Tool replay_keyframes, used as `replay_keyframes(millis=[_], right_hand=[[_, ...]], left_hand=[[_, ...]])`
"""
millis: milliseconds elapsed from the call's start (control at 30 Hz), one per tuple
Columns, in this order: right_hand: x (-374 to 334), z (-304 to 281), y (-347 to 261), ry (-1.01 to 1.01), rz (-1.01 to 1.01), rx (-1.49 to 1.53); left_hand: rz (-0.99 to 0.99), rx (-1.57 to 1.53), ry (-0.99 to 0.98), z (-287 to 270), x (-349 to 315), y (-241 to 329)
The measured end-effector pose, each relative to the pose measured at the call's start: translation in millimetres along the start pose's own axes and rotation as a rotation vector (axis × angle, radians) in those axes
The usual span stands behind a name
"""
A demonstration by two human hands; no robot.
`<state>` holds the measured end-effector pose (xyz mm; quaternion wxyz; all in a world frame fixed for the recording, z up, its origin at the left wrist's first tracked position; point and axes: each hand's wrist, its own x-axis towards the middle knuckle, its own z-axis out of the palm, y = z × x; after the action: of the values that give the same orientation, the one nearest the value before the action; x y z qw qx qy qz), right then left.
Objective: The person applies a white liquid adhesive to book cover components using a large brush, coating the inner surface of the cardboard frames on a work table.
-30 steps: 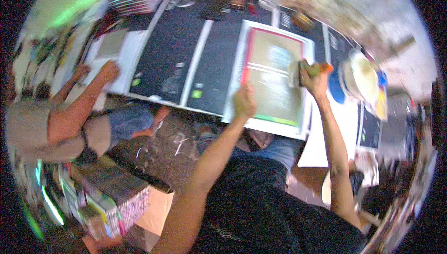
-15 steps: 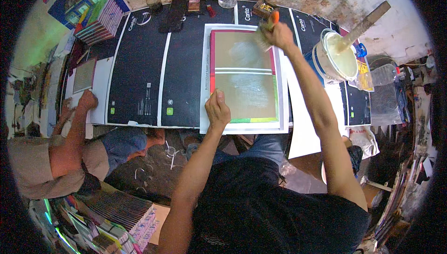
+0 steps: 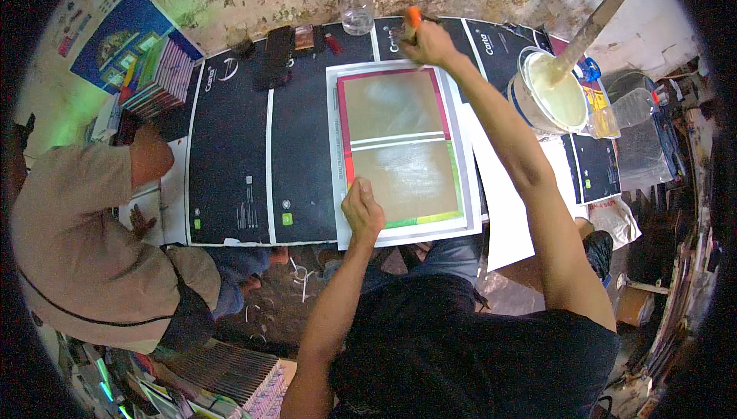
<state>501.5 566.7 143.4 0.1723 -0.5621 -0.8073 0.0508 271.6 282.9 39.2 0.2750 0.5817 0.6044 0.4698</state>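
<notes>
In front of me lies a book cover [image 3: 407, 181], two greyish-brown boards split by a white double strip and edged in magenta, red and green. A wet sheen lies on both boards. Beneath it is a larger white sheet [image 3: 470, 218]. My left hand [image 3: 363, 210] is closed at the cover's lower left edge, thumb on top. My right hand [image 3: 430, 43] grips a brush [image 3: 414, 16] by its orange handle, just beyond the cover's top edge; its bristles are hidden.
A white bucket [image 3: 530, 104] of pale paste with a wooden stick [image 3: 595, 31] stands at the right. White paper [image 3: 503, 204] hangs over the table edge. Behind are a plastic bottle [image 3: 357, 19] and a dark phone-like object [image 3: 278, 46]. Left are stacked books [image 3: 165, 77] and a co-worker [image 3: 100, 227].
My right hand with the brush has moved off the cover's top right, leftward and away. The sheen on the boards is spread wider. The co-worker leans farther over the table; the view has shifted.
</notes>
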Motion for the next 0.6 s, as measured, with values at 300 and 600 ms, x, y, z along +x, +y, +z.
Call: replay_keyframes(millis=[300, 600], right_hand=[[-47, -19, 33, 0.154, 0.247, -0.027], [-176, 18, -15, 0.261, 0.135, 0.507]], left_hand=[[0.030, -0.060, 0.034, 7, -2, 0], [0.016, -0.002, 0.089, 3, -1, 8]])
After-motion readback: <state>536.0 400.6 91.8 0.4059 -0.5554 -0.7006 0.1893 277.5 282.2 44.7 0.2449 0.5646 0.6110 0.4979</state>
